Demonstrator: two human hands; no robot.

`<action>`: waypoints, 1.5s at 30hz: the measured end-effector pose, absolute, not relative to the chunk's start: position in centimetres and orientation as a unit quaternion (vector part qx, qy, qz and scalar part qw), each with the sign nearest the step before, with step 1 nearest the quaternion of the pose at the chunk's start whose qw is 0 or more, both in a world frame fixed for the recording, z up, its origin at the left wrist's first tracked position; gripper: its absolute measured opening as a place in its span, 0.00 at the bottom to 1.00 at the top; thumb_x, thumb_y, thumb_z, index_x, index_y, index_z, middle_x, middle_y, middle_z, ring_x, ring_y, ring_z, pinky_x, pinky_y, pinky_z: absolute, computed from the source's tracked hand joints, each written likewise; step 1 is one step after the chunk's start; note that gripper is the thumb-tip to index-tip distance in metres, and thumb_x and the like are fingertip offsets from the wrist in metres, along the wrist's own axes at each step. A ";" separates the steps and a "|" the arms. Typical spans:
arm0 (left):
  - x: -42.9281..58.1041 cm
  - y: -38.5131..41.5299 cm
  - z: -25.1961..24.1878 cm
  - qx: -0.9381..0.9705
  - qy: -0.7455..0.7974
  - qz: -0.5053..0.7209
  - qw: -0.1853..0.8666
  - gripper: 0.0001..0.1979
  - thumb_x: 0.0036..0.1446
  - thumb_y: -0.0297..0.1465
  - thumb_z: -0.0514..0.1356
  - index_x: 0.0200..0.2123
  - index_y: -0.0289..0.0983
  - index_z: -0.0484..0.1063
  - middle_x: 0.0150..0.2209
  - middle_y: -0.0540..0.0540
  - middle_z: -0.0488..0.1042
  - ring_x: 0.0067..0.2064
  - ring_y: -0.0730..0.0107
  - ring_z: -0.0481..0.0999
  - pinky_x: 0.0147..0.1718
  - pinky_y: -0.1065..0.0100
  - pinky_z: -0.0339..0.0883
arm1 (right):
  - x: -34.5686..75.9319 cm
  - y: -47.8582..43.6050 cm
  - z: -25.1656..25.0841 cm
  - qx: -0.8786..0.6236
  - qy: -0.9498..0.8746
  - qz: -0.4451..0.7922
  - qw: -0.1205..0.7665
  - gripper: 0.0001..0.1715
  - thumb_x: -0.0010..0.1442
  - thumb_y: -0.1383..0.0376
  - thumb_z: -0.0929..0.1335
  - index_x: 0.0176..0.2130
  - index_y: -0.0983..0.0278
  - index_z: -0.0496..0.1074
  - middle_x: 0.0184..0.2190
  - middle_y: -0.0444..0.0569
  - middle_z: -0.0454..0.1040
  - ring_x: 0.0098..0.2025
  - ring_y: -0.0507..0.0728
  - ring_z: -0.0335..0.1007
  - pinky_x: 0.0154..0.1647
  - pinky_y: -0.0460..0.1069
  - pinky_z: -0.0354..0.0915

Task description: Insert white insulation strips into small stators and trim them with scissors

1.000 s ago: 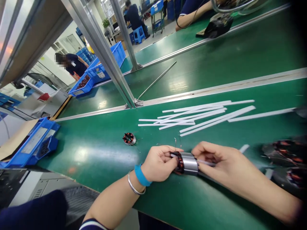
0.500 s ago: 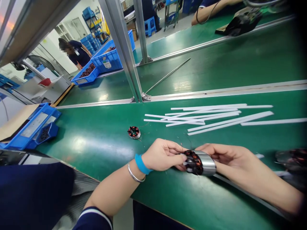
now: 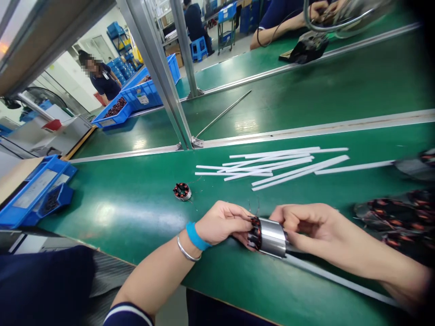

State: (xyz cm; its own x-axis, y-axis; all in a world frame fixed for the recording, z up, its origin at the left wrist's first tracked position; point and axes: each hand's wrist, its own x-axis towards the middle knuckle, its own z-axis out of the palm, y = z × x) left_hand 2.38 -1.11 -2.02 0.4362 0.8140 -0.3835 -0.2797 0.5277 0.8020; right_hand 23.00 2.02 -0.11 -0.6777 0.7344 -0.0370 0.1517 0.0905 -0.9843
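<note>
Both my hands hold a motor stator [image 3: 272,237] just above the green bench. It lies on its side, a smooth silver cylinder with copper windings and black insulation at its left end. My left hand [image 3: 226,224], with a blue band and a bangle at the wrist, pinches that wound end. My right hand [image 3: 306,226] has its fingers curled at the other end; its fingertips are partly hidden. From there a long white tube [image 3: 340,277] runs down to the right, below my right hand. A smaller stator ring [image 3: 182,191] stands on the bench beyond my left hand.
Several white tubes [image 3: 272,165] lie beyond my hands. More stators [image 3: 390,215] sit blurred at the right. Blue bins [image 3: 54,199] stand at the left, with a metal post [image 3: 159,77] behind the bench. Across it, a co-worker's arm [image 3: 282,29] rests near a black object [image 3: 304,47].
The view has shifted to the right, bringing more stators in. The held stator has turned, showing more of its silver side. More of the white tube below my right hand shows.
</note>
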 end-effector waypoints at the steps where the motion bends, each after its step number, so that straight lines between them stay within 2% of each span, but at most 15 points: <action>1: 2.4 -1.1 -2.1 0.341 0.396 0.363 0.771 0.25 0.29 0.41 0.75 0.28 0.30 0.75 0.22 0.47 0.75 0.22 0.72 0.74 0.23 0.70 0.69 | 23.0 2.3 -0.3 -0.314 -0.703 0.590 0.243 0.28 0.54 0.45 0.69 0.18 0.63 0.65 0.25 0.49 0.73 0.25 0.52 0.68 0.25 0.46 0.64; 5: 2.4 -1.1 -2.1 0.359 0.418 0.400 0.732 0.21 0.30 0.31 0.75 0.28 0.30 0.72 0.26 0.47 0.75 0.26 0.75 0.74 0.27 0.72 0.69 | 22.8 4.3 -2.5 -0.385 -0.802 0.355 0.289 0.22 0.63 0.50 0.61 0.36 0.62 0.73 0.36 0.52 0.77 0.37 0.58 0.73 0.38 0.52 0.69; 7: 2.2 -0.9 -1.9 0.360 0.420 0.390 0.736 0.28 0.32 0.30 0.74 0.39 0.30 0.71 0.28 0.48 0.76 0.26 0.71 0.76 0.27 0.69 0.71 | 22.4 5.4 -3.9 -0.435 -0.817 0.221 0.308 0.20 0.63 0.57 0.59 0.42 0.65 0.73 0.41 0.57 0.76 0.43 0.63 0.70 0.45 0.58 0.65; 10: 1.7 -0.6 -1.6 0.368 0.405 0.386 0.742 0.53 0.36 0.28 0.73 0.63 0.38 0.48 0.29 0.50 0.77 0.24 0.66 0.78 0.24 0.65 0.74 | 22.0 6.1 -5.2 -0.455 -0.823 0.169 0.294 0.16 0.59 0.63 0.59 0.33 0.65 0.73 0.36 0.59 0.74 0.39 0.64 0.67 0.41 0.59 0.62; 11: 1.5 -0.5 -1.5 0.374 0.405 0.391 0.737 0.54 0.37 0.28 0.72 0.63 0.39 0.45 0.28 0.51 0.77 0.23 0.66 0.78 0.22 0.66 0.74 | 21.9 6.1 -5.4 -0.453 -0.828 0.162 0.288 0.15 0.58 0.63 0.59 0.29 0.65 0.72 0.32 0.57 0.73 0.36 0.62 0.66 0.39 0.58 0.61; 13: 1.4 -0.4 -1.5 0.383 0.411 0.402 0.723 0.42 0.39 0.27 0.71 0.57 0.37 0.55 0.28 0.50 0.77 0.23 0.66 0.78 0.20 0.69 0.73 | 21.8 5.9 -5.2 -0.444 -0.835 0.157 0.284 0.13 0.56 0.65 0.61 0.24 0.63 0.70 0.28 0.54 0.71 0.33 0.60 0.64 0.36 0.56 0.59; 15: 1.4 -0.4 -1.6 0.382 0.414 0.416 0.714 0.26 0.40 0.26 0.69 0.43 0.35 0.64 0.28 0.49 0.77 0.23 0.67 0.78 0.17 0.72 0.72 | 21.8 5.6 -4.6 -0.433 -0.836 0.162 0.295 0.09 0.52 0.66 0.63 0.22 0.62 0.67 0.29 0.52 0.71 0.35 0.60 0.64 0.37 0.55 0.59; 18: 1.5 -0.3 -1.9 0.368 0.415 0.428 0.714 0.17 0.39 0.24 0.66 0.34 0.34 0.65 0.27 0.48 0.77 0.21 0.69 0.76 0.14 0.74 0.69 | 22.0 5.0 -3.1 -0.412 -0.826 0.190 0.334 0.05 0.51 0.66 0.63 0.24 0.62 0.65 0.31 0.49 0.72 0.36 0.58 0.66 0.40 0.54 0.61; 23: 1.8 -0.2 -2.2 0.363 0.430 0.411 0.717 0.22 0.38 0.23 0.63 0.42 0.34 0.69 0.29 0.48 0.78 0.19 0.71 0.75 0.15 0.73 0.69 | 23.0 3.4 -0.5 -0.333 -0.808 0.350 0.338 0.10 0.59 0.61 0.63 0.29 0.62 0.69 0.27 0.46 0.71 0.27 0.51 0.65 0.28 0.47 0.63; 26: 2.0 -0.2 -2.0 0.360 0.448 0.400 0.714 0.24 0.38 0.24 0.63 0.44 0.33 0.72 0.30 0.46 0.79 0.21 0.70 0.76 0.17 0.73 0.71 | 23.5 2.6 -0.1 -0.316 -0.779 0.447 0.305 0.12 0.60 0.59 0.65 0.30 0.62 0.71 0.28 0.46 0.72 0.29 0.52 0.67 0.30 0.47 0.63; 30: 2.1 -0.3 -1.8 0.342 0.440 0.400 0.728 0.21 0.40 0.28 0.63 0.42 0.32 0.75 0.28 0.44 0.79 0.23 0.64 0.78 0.19 0.69 0.73 | 23.9 2.5 -0.3 -0.349 -0.759 0.466 0.292 0.12 0.57 0.58 0.67 0.27 0.62 0.69 0.24 0.44 0.70 0.28 0.52 0.65 0.30 0.47 0.62; 34: 2.2 -0.6 -1.5 0.326 0.424 0.386 0.752 0.25 0.37 0.26 0.63 0.45 0.32 0.75 0.31 0.43 0.79 0.25 0.62 0.80 0.22 0.68 0.75 | 23.4 2.5 -0.3 -0.339 -0.730 0.505 0.311 0.15 0.56 0.53 0.68 0.29 0.62 0.74 0.31 0.48 0.73 0.31 0.53 0.69 0.31 0.47 0.65; 39: 3.0 -1.4 -1.4 0.340 0.437 0.375 0.744 0.33 0.36 0.22 0.66 0.51 0.31 0.72 0.37 0.40 0.78 0.32 0.62 0.81 0.29 0.71 0.74 | 22.4 2.0 -0.9 -0.427 -0.651 0.530 0.335 0.22 0.48 0.46 0.72 0.27 0.62 0.75 0.26 0.50 0.75 0.29 0.56 0.71 0.32 0.50 0.69; 42: 3.5 -1.6 -1.9 0.344 0.457 0.383 0.725 0.32 0.39 0.25 0.68 0.53 0.29 0.70 0.40 0.37 0.77 0.30 0.68 0.80 0.29 0.73 0.73 | 22.1 1.9 -1.3 -0.478 -0.618 0.528 0.332 0.23 0.41 0.46 0.75 0.24 0.63 0.74 0.24 0.50 0.76 0.26 0.56 0.71 0.31 0.50 0.69; 45: 3.8 -1.8 -2.5 0.343 0.468 0.388 0.716 0.29 0.45 0.30 0.67 0.52 0.28 0.70 0.36 0.40 0.77 0.26 0.72 0.78 0.24 0.75 0.72 | 22.0 1.8 -1.6 -0.478 -0.610 0.548 0.315 0.23 0.38 0.47 0.76 0.23 0.62 0.74 0.23 0.50 0.76 0.25 0.56 0.72 0.28 0.49 0.69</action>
